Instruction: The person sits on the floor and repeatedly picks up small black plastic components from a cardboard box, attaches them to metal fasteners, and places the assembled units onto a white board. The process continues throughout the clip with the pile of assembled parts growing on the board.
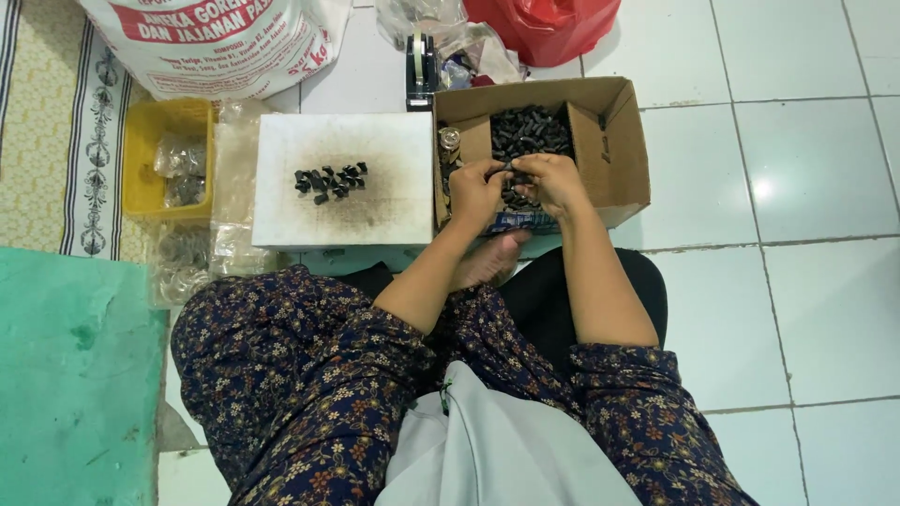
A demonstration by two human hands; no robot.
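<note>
Fingertips of my left hand and right hand pinch one small black part together above the cardboard box, at twelve o'clock from my lap. It looks light, stiff and easily dropped, so I judge it best held by its ends.

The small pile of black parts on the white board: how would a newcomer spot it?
Find the white board left of the cardboard box. On its smudged middle lies a small pile of black parts, loose and spread flat, unlike the box's heap.

2 hands, 1 cardboard box, 1 yellow tray, 1 white slab
</note>
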